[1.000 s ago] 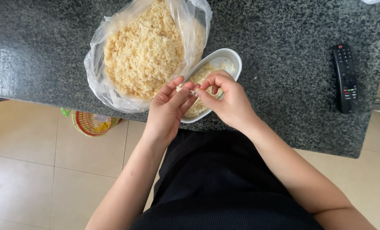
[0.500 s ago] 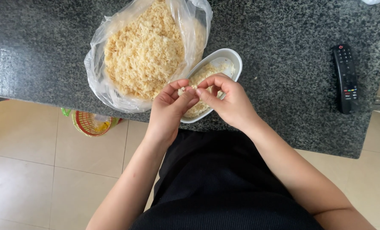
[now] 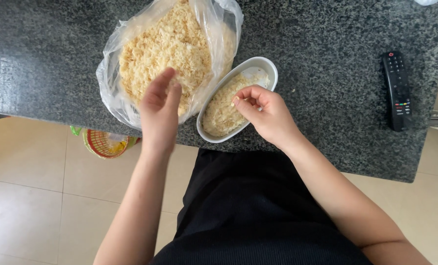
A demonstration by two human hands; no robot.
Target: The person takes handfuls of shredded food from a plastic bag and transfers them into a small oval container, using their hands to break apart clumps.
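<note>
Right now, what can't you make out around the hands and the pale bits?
- Head view: what the right hand pinches over the oval dish is too small to tell.
- The left hand hides part of the plastic bag.
- The woven basket is half hidden by the granite counter.

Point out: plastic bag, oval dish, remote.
plastic bag (image 3: pixel 112 73), head view, left wall of clear film.
oval dish (image 3: pixel 268 63), head view, far rim.
remote (image 3: pixel 398 93), head view, middle of black body.

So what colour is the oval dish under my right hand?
White dish, seen from the head view.
</note>
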